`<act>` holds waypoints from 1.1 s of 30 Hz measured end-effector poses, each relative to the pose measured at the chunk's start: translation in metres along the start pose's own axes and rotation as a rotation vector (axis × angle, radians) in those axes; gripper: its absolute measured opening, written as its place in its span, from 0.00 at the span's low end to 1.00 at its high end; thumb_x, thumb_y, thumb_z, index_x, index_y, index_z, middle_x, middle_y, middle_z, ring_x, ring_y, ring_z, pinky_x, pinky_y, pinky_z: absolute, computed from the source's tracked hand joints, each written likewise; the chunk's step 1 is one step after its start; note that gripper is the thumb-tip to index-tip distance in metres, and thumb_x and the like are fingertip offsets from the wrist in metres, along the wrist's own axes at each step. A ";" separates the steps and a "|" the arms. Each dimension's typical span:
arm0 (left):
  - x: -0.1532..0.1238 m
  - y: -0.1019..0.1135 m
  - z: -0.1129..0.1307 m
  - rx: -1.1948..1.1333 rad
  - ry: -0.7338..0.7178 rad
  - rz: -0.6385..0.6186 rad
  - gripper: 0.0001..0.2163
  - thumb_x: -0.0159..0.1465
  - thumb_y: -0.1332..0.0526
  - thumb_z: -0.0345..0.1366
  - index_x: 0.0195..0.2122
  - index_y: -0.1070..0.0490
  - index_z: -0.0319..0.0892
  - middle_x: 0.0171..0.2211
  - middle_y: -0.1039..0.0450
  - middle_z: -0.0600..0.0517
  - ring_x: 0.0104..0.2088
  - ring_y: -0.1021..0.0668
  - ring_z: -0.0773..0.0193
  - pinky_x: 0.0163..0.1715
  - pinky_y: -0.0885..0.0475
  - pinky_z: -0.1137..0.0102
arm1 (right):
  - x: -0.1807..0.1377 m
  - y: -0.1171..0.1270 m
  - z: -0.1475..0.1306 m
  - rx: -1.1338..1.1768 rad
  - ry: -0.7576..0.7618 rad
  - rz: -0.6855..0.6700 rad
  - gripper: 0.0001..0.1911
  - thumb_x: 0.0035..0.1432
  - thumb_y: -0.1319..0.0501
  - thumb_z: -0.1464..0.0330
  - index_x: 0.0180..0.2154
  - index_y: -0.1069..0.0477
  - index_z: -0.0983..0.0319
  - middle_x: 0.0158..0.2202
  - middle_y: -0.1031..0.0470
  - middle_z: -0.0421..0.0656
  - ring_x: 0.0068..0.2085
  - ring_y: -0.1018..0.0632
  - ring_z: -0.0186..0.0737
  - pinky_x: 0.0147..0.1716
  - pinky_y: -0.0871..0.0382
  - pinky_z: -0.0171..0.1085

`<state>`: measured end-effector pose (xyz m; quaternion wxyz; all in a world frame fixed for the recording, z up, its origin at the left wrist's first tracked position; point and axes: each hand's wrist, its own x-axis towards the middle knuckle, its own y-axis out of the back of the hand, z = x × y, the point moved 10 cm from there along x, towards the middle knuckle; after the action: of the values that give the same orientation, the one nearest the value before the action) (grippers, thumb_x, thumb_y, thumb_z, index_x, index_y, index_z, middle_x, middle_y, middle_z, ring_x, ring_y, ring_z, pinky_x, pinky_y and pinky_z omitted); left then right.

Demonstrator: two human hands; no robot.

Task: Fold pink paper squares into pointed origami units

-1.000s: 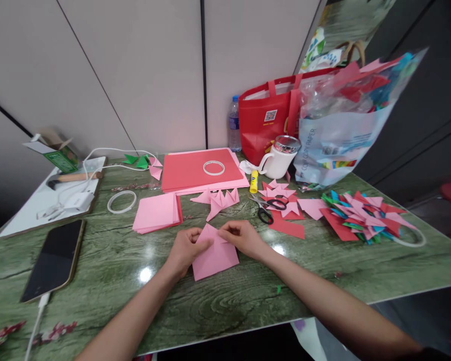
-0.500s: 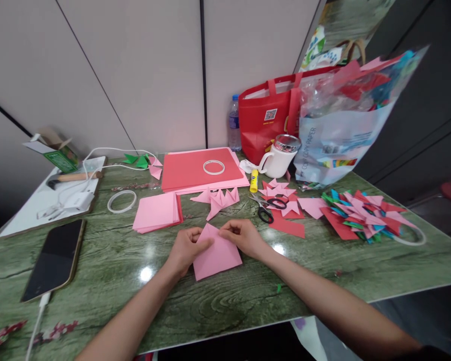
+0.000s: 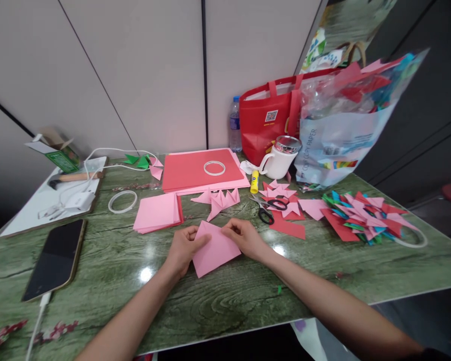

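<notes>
A square of pink paper point(image 3: 215, 251) is held just above the table in front of me, one corner pointing away. My left hand point(image 3: 184, 248) pinches its left edge, thumb on top and fingers underneath. At the upper right edge, my right hand point(image 3: 244, 237) grips it between thumb and bent fingers. Just beyond the paper lie folded pink pieces point(image 3: 220, 200) with pointed tips. A stack of pink paper squares point(image 3: 157, 213), with red ones under it, sits to the left of them.
Scissors point(image 3: 269, 205), a yellow glue stick point(image 3: 254, 182) and a white mug point(image 3: 281, 159) stand or lie to the right. Further right is a pile of coloured paper pieces point(image 3: 372, 215). A phone point(image 3: 56, 258) lies on the left. Red sheets point(image 3: 188, 170) bear a tape roll.
The pink paper has turned slightly, its near corner shifting a little to the right and away from me. Both hands keep hold of it, almost in the same place.
</notes>
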<state>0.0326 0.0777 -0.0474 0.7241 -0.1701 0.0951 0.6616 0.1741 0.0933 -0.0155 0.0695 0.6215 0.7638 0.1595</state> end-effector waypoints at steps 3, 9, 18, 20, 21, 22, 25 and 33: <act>0.001 0.002 0.001 -0.002 -0.026 0.010 0.15 0.44 0.30 0.38 0.30 0.28 0.35 0.24 0.23 0.50 0.21 0.25 0.68 0.21 0.31 0.76 | 0.001 0.000 0.002 0.064 -0.012 0.004 0.12 0.52 0.43 0.63 0.22 0.35 0.63 0.21 0.33 0.38 0.23 0.35 0.31 0.23 0.43 0.31; 0.001 0.003 0.006 0.020 -0.107 0.003 0.15 0.47 0.31 0.39 0.33 0.28 0.36 0.25 0.23 0.50 0.23 0.24 0.66 0.23 0.31 0.75 | -0.001 0.001 -0.003 0.190 -0.009 0.036 0.11 0.49 0.39 0.61 0.26 0.32 0.63 0.24 0.29 0.39 0.24 0.31 0.33 0.24 0.37 0.33; -0.027 0.022 0.077 0.351 -0.669 0.305 0.19 0.51 0.34 0.35 0.44 0.31 0.41 0.22 0.36 0.59 0.24 0.30 0.70 0.28 0.33 0.75 | -0.013 0.039 -0.026 0.059 0.195 0.374 0.06 0.52 0.40 0.67 0.27 0.31 0.62 0.24 0.29 0.40 0.25 0.30 0.33 0.24 0.35 0.32; -0.028 0.017 0.078 0.374 -0.668 0.260 0.19 0.54 0.36 0.35 0.48 0.33 0.41 0.19 0.37 0.60 0.20 0.32 0.72 0.25 0.34 0.76 | -0.020 0.047 -0.041 -0.021 0.331 0.445 0.03 0.53 0.41 0.69 0.28 0.30 0.62 0.26 0.29 0.40 0.27 0.29 0.34 0.26 0.34 0.34; -0.028 0.013 0.077 0.377 -0.661 0.212 0.20 0.55 0.37 0.35 0.50 0.35 0.41 0.19 0.34 0.60 0.20 0.30 0.71 0.25 0.33 0.76 | -0.025 0.049 -0.049 -0.071 0.408 0.469 0.02 0.53 0.41 0.71 0.29 0.30 0.62 0.27 0.29 0.41 0.28 0.28 0.35 0.28 0.33 0.35; -0.028 0.007 0.075 0.381 -0.659 0.155 0.21 0.56 0.38 0.35 0.51 0.35 0.42 0.21 0.30 0.58 0.22 0.28 0.71 0.27 0.31 0.75 | -0.030 0.049 -0.058 -0.125 0.486 0.485 0.02 0.53 0.41 0.72 0.30 0.29 0.61 0.27 0.28 0.42 0.30 0.28 0.36 0.30 0.32 0.36; -0.030 -0.010 0.069 0.394 -0.683 -0.003 0.20 0.57 0.38 0.35 0.51 0.36 0.45 0.35 0.24 0.52 0.35 0.22 0.65 0.40 0.28 0.70 | -0.043 0.043 -0.077 -0.275 0.683 0.485 0.07 0.52 0.40 0.76 0.33 0.28 0.60 0.29 0.28 0.42 0.32 0.27 0.37 0.31 0.32 0.37; -0.033 -0.009 0.071 0.407 -0.854 -0.018 0.16 0.57 0.38 0.33 0.48 0.32 0.47 0.50 0.30 0.47 0.50 0.28 0.59 0.51 0.33 0.63 | -0.054 0.028 -0.090 -0.466 0.862 0.414 0.11 0.50 0.39 0.79 0.34 0.27 0.59 0.28 0.28 0.42 0.32 0.28 0.37 0.31 0.31 0.37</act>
<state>0.0322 0.0727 0.0312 0.7226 0.2619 -0.0851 0.6341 0.1846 0.0319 0.0739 -0.1477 0.6054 0.5287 0.5763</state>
